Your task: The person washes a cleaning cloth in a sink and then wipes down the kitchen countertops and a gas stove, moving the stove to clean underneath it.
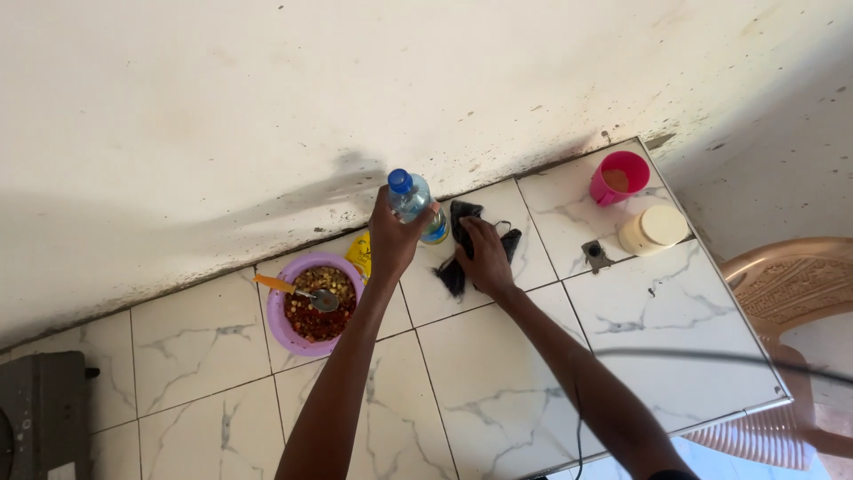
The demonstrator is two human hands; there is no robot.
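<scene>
While a purple bowl [313, 303] of mixed grains with an orange-handled spoon [302, 292] sits at 9 o'clock of the hands, the left hand [394, 238] is wrapped around a clear plastic bottle [414, 203] with blue cap, upright on the white tiled counter [498, 373]. At its 3 o'clock, the right hand [486, 258] presses flat, fingers spread, on a dark cloth [463, 238]. Farther toward 2 o'clock: pink cup [618, 177], cream lid [656, 229].

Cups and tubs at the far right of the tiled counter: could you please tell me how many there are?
2: a pink cup at the back right corner by the wall, and a cream lidded tub just in front of it. None seems hidden.
</scene>
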